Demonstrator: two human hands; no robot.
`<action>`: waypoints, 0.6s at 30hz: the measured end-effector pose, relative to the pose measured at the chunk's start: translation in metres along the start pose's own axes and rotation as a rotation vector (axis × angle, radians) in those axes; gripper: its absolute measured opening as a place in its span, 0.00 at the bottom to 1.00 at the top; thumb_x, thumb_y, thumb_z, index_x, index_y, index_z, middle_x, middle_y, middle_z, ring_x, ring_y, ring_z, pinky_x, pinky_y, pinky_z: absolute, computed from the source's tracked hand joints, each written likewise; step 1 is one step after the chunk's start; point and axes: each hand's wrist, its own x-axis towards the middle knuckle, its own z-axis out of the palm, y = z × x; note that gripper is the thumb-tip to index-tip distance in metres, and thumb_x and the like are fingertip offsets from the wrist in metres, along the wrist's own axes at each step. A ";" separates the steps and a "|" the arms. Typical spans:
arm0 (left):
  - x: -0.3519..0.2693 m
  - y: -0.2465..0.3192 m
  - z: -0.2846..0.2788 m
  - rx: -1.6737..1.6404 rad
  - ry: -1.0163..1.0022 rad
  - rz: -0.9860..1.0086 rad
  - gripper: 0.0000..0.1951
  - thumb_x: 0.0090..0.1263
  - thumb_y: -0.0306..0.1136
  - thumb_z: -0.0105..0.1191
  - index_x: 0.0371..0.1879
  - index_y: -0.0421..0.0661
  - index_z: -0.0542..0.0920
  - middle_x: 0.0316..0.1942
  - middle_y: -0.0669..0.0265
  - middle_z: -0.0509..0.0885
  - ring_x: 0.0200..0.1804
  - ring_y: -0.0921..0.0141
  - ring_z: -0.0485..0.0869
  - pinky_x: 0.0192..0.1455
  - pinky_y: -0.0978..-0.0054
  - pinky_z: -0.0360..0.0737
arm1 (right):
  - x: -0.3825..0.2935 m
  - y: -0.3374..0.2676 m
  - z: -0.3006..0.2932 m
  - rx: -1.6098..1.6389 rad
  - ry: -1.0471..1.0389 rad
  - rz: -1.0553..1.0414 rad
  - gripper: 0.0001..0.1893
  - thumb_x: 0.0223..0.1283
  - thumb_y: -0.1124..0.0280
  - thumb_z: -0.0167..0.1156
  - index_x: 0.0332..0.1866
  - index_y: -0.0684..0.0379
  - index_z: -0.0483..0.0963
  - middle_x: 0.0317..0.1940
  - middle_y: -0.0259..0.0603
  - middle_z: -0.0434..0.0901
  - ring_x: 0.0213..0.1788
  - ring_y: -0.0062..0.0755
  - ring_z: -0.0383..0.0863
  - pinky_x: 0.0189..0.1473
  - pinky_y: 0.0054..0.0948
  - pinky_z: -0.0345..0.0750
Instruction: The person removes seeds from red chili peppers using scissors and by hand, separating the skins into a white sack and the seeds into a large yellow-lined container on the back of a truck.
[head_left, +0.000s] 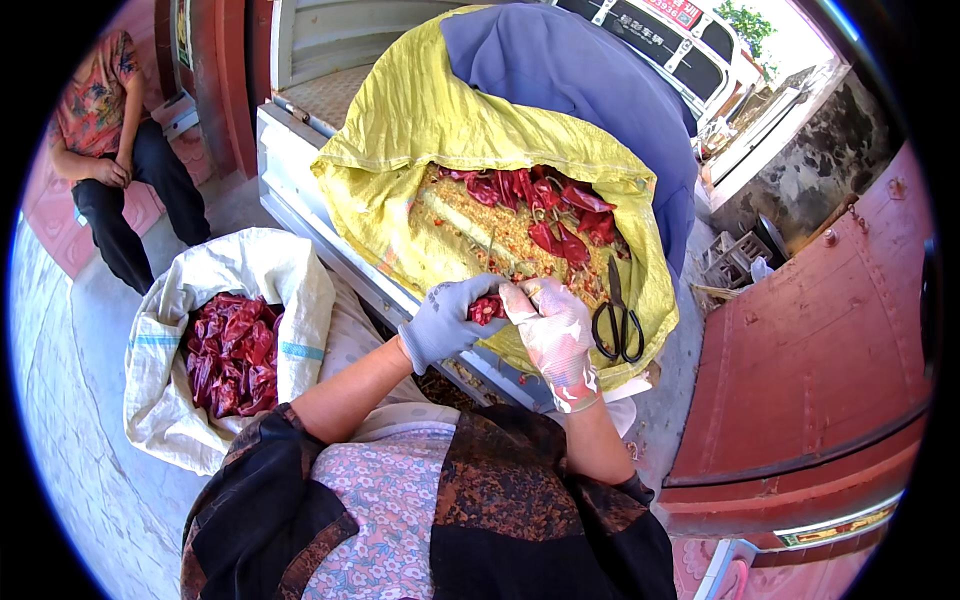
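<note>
My left hand (455, 316), in a grey glove, holds a dried red chili pepper (486, 309) in front of me. My right hand (553, 328), in a pale patterned glove, is pinched at the end of the same pepper; what lies between its fingertips is partly hidden. Beyond both hands, more dried red peppers (574, 247) lie on a heap of yellow seeds (465, 232) inside a yellow woven sack (420, 105). Black-handled scissors (616, 330) rest on the sack just right of my right hand. At my left stands a white woven sack (304, 300) holding red pepper pods (232, 356).
The yellow sack rests on a metal truck bed (300, 172), with blue-purple cloth (570, 67) behind it. A seated person (112, 142) is at the far left. A red metal door (802, 360) stands at the right, near a plastic crate (735, 259).
</note>
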 end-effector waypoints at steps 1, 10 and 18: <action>0.000 0.004 0.000 -0.047 0.000 -0.039 0.21 0.58 0.32 0.61 0.50 0.44 0.74 0.32 0.62 0.81 0.33 0.71 0.80 0.40 0.74 0.77 | 0.002 -0.001 0.000 0.004 0.006 -0.035 0.13 0.53 0.62 0.64 0.25 0.61 0.76 0.22 0.45 0.76 0.22 0.44 0.75 0.25 0.34 0.71; 0.000 0.012 -0.001 -0.754 -0.161 -0.445 0.23 0.61 0.27 0.59 0.55 0.43 0.70 0.36 0.73 0.78 0.34 0.81 0.74 0.37 0.79 0.75 | 0.019 -0.009 -0.008 -0.194 -0.255 -0.204 0.10 0.56 0.64 0.61 0.32 0.61 0.78 0.27 0.46 0.79 0.30 0.44 0.80 0.30 0.34 0.75; 0.007 0.013 0.000 -0.273 -0.116 -0.157 0.11 0.64 0.30 0.56 0.43 0.41 0.77 0.28 0.74 0.78 0.29 0.82 0.70 0.35 0.78 0.72 | 0.017 0.002 -0.008 -0.101 -0.240 -0.189 0.09 0.57 0.64 0.59 0.32 0.59 0.78 0.26 0.45 0.78 0.28 0.40 0.80 0.28 0.32 0.74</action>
